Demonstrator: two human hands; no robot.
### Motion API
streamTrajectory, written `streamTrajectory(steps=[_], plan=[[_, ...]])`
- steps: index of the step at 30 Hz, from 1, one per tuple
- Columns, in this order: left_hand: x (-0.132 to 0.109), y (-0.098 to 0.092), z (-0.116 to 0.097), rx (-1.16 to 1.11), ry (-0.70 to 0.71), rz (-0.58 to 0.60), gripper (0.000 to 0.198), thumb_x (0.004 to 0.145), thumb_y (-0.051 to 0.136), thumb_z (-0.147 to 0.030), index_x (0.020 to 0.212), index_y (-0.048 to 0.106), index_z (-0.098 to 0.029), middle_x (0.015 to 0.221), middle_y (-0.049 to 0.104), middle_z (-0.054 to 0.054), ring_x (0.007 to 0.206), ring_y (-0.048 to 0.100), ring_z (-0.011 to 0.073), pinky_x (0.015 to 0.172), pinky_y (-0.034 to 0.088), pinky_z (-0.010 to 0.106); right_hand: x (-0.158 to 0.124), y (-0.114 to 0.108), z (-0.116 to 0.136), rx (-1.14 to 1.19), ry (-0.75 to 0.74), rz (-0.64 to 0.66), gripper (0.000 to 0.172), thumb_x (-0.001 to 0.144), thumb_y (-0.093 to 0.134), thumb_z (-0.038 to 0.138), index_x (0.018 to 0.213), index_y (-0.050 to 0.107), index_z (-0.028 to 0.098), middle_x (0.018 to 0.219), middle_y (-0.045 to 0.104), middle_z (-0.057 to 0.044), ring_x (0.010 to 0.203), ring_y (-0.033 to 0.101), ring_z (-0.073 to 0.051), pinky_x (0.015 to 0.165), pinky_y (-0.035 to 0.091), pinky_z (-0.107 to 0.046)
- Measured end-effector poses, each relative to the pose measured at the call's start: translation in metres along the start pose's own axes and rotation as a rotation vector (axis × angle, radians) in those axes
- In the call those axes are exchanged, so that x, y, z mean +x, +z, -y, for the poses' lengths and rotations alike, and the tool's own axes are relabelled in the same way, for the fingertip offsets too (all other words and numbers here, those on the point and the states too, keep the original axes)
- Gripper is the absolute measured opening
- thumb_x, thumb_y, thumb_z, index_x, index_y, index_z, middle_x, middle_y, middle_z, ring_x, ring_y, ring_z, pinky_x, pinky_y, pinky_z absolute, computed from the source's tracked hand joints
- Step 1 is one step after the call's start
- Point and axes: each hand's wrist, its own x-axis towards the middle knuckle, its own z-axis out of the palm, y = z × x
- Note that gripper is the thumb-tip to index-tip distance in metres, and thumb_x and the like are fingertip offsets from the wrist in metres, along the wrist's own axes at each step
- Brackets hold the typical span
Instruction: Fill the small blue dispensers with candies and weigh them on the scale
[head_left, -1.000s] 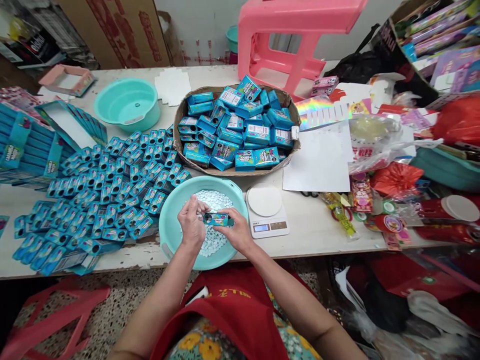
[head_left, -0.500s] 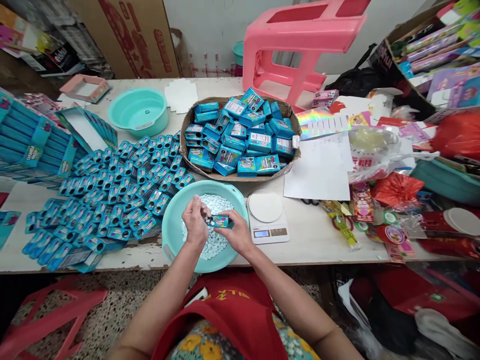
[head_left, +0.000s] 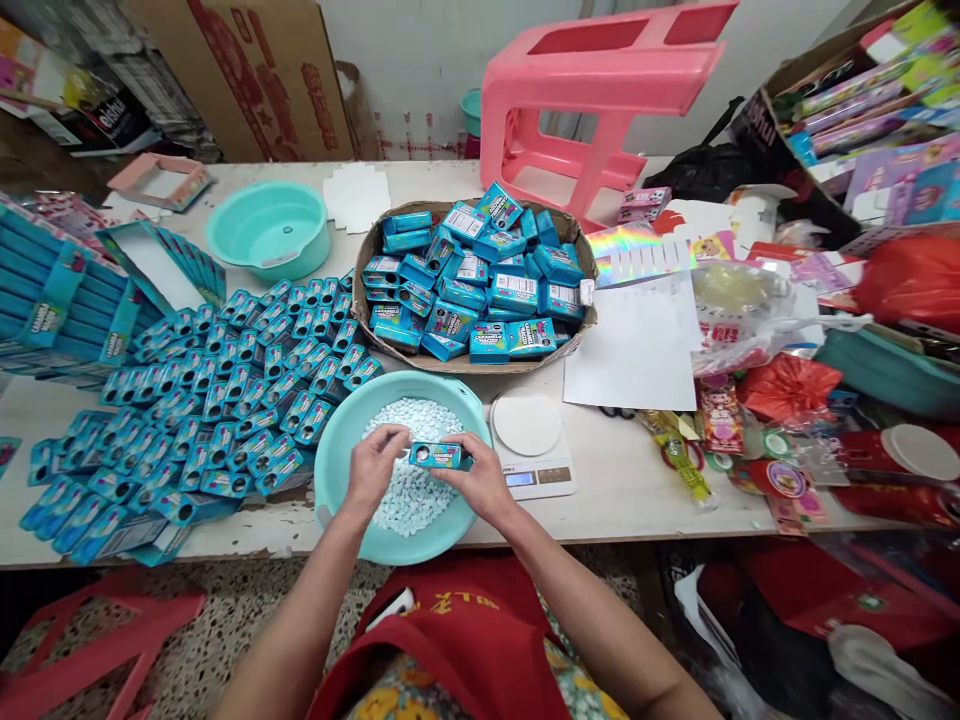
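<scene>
My right hand [head_left: 481, 480] grips a small blue candy box [head_left: 439, 456] by its right end, held level over a teal basin [head_left: 339, 437] full of small white tablets [head_left: 417, 418]. My left hand [head_left: 373, 467] pinches at the box's left end, fingers curled; whether it holds a tablet I cannot tell. Both hands hover just above the tablets at the table's front edge.
Rows of small blue boxes [head_left: 225, 390] cover the table to the left. A cardboard tray [head_left: 362, 248] heaped with larger blue boxes [head_left: 480, 270] lies behind the basin. A small scale [head_left: 529, 440] stands to its right. An empty teal basin [head_left: 270, 228], pink stool [head_left: 600, 90] and packaging clutter [head_left: 787, 300] fill the rest.
My left hand has lowered from above the box's end to beside it. The box stays in both hands over the basin. The camera view shifted slightly.
</scene>
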Motion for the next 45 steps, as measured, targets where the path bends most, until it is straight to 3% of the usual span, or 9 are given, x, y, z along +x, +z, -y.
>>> streamTrajectory(steps=[2,7,14,19,25,30,33,37,45], plan=[[0.009,-0.010,0.017,0.087,-0.044,-0.051,0.023,0.075,0.061,-0.041,0.079,0.066,-0.019,0.076,0.065,0.005,0.075,0.062,0.0221,0.069,0.048,0.031,-0.005,-0.008,0.005,0.023,0.033,0.001,0.035,0.062,0.079,0.031,0.093,0.066,0.021,0.091,0.064,-0.002,0.087,0.060,-0.020,0.079,0.049,-0.033],[0.006,-0.029,0.052,0.873,-0.002,0.231,0.029,0.077,0.058,-0.033,0.102,0.065,-0.020,0.109,0.063,0.012,0.103,0.055,0.0304,0.089,0.041,0.039,-0.021,-0.054,0.009,0.156,0.074,-0.126,0.039,0.066,0.077,0.034,0.101,0.062,0.021,0.097,0.064,-0.004,0.085,0.062,-0.020,0.077,0.052,-0.033],[-0.030,0.000,0.075,1.375,-0.226,0.267,0.069,0.084,0.042,-0.058,0.137,0.041,-0.014,0.127,0.046,0.022,0.113,0.046,0.0400,0.092,0.036,0.050,0.011,-0.108,-0.063,0.052,0.097,-0.584,0.047,0.070,0.073,0.039,0.107,0.055,0.016,0.101,0.061,-0.007,0.097,0.059,-0.024,0.089,0.048,-0.044],[-0.042,0.025,0.072,1.202,-0.354,0.365,0.076,0.079,0.040,-0.065,0.138,0.038,-0.017,0.132,0.040,0.021,0.118,0.041,0.0416,0.088,0.039,0.049,0.004,-0.071,-0.072,-0.427,-0.281,-0.780,0.063,0.076,0.070,0.032,0.129,0.040,0.018,0.137,0.038,-0.018,0.132,0.033,-0.033,0.105,0.032,-0.058],[-0.049,0.071,0.073,0.871,-0.320,0.442,0.058,0.085,0.032,-0.055,0.125,0.048,-0.016,0.119,0.052,0.018,0.113,0.051,0.0341,0.094,0.037,0.044,-0.033,0.004,-0.067,-0.597,-0.453,-0.365,0.039,0.085,0.055,0.022,0.123,0.047,0.022,0.137,0.036,-0.014,0.133,0.029,-0.035,0.101,0.036,-0.061],[-0.033,0.098,0.072,0.336,-0.429,0.220,0.039,0.078,0.053,-0.046,0.104,0.056,-0.017,0.117,0.060,0.015,0.115,0.052,0.0312,0.100,0.034,0.040,-0.031,0.002,-0.062,-0.635,-0.487,-0.309,0.039,0.086,0.051,0.020,0.125,0.048,0.021,0.138,0.035,-0.015,0.133,0.027,-0.036,0.100,0.034,-0.062],[-0.025,0.096,0.066,-0.057,-0.512,0.185,0.030,0.073,0.061,-0.040,0.094,0.058,-0.018,0.104,0.066,0.012,0.103,0.060,0.0281,0.091,0.044,0.037,0.000,-0.011,-0.038,-0.601,-0.543,-0.322,0.042,0.085,0.055,0.020,0.126,0.047,0.021,0.134,0.042,-0.015,0.132,0.031,-0.034,0.101,0.035,-0.058],[-0.016,0.077,0.056,-0.626,-0.854,0.257,0.026,0.068,0.069,-0.034,0.084,0.055,-0.019,0.068,0.062,0.002,0.059,0.061,0.0163,0.046,0.042,0.022,0.097,-0.021,0.005,-0.523,-0.626,-0.306,0.036,0.088,0.052,0.022,0.124,0.047,0.022,0.117,0.057,-0.010,0.115,0.049,-0.024,0.098,0.042,-0.043],[0.003,0.042,0.064,-0.875,-0.876,0.204,0.026,0.077,0.060,-0.041,0.076,0.053,-0.016,0.058,0.059,0.003,0.042,0.053,0.0119,0.034,0.035,0.019,0.269,0.036,0.036,-0.999,-0.452,-0.188,0.043,0.076,0.067,0.027,0.114,0.054,0.014,0.118,0.057,-0.017,0.117,0.042,-0.033,0.102,0.028,-0.049]])
